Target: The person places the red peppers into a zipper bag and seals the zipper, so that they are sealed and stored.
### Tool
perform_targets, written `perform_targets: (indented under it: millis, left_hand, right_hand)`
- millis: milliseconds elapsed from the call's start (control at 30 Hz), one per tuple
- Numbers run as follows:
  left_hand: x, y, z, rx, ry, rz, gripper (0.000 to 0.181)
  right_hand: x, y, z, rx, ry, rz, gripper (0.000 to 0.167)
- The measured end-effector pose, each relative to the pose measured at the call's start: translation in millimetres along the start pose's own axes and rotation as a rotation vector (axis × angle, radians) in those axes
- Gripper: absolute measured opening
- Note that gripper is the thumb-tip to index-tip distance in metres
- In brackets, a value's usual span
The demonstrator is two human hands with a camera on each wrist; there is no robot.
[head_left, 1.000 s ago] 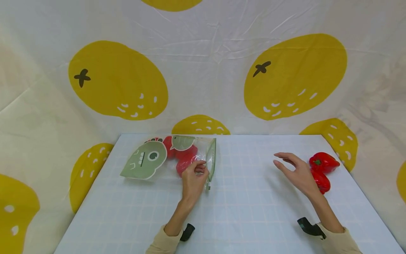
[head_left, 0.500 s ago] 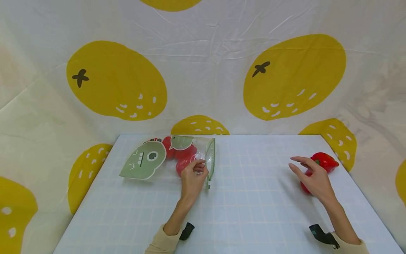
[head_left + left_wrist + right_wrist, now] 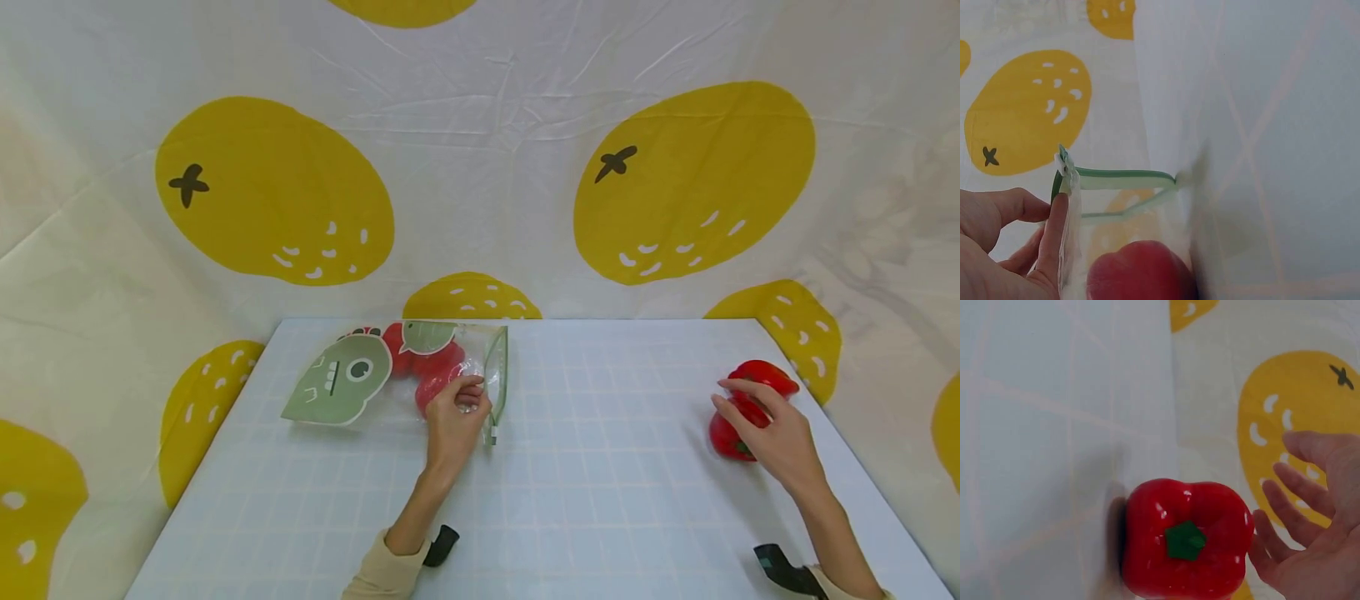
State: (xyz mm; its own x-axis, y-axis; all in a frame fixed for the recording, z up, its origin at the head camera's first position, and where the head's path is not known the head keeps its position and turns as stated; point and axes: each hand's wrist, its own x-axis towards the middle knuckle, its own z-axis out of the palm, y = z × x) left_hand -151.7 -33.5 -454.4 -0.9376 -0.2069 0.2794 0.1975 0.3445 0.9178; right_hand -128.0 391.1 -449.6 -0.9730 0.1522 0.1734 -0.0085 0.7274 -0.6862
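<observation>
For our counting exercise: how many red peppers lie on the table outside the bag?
2: the back pepper near the far right corner of the table, and the front pepper just nearer the viewer, both partly hidden. No others show.

Looks like makeshift tabletop booth: pale checked table [image 3: 600, 517], fruit-print cloth [image 3: 487, 225] on three sides; wider room hidden.

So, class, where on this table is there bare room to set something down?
The widest free patch of table runs between the zip bag and red peppers. Another lies on the bag's near side, left of the left hand. It is crowded at the bag's mouth, which that hand pinches, and at the peppers, where the right hand is close.
</observation>
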Motion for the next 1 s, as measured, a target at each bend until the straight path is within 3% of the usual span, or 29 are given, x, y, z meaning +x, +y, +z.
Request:
perform_targets:
  millis: [433,1000]
  left_hand:
    - [0.2,0.2,-0.7,-0.003,-0.002,-0.003,0.022]
    - [-1.1,1.8,0.9,-0.002,0.002,0.014,0.02]
  right_hand:
    - [-8.6,13.8,-4.7,-0.032,-0.045,0.015,0.059]
    - [-16.8,27.5,-2.6,-0.138,-0.041,0.031,0.07]
